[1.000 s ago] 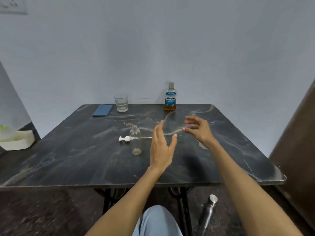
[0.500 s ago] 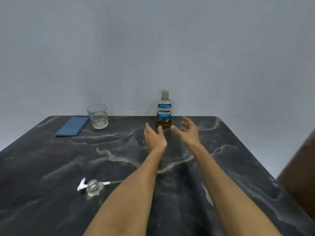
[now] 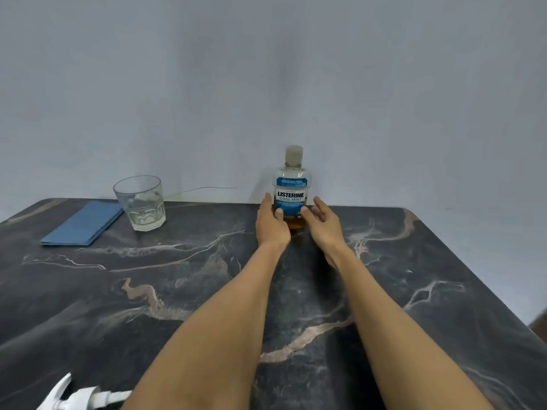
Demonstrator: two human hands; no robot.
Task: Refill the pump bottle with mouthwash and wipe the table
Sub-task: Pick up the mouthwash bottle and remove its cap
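Left hand (image 3: 270, 221) was wrapped on the lower body of the mouthwash bottle (image 3: 291, 187), thumb across the front of the label, fingers round the far left side. Right hand (image 3: 324, 220) sat just beside the bottle on its right, fingers spread and relaxed, holding nothing; whether a fingertip touched the bottle could not be told. Probably both hands flanked it so one steadies while the other goes up to the cap.

Bottle stood upright at centre of the frame, at the far edge of the table (image 3: 414, 291), close to the wall. Cap (image 3: 294, 154) was on. Amber liquid showed only in a low band below the label, upper part looked clear, so mostly empty by the look.

Glass tumbler (image 3: 140, 202) at upper left of the frame, upright, contents not clear, maybe a little clear liquid at the bottom. Folded blue cloth (image 3: 83, 223) lay flat just left of the glass, likely kept for the wiping.

White pump head (image 3: 80, 398) lay on its side at the lower left corner of the frame, off its bottle; that bottle was out of view. Refill not yet begun.
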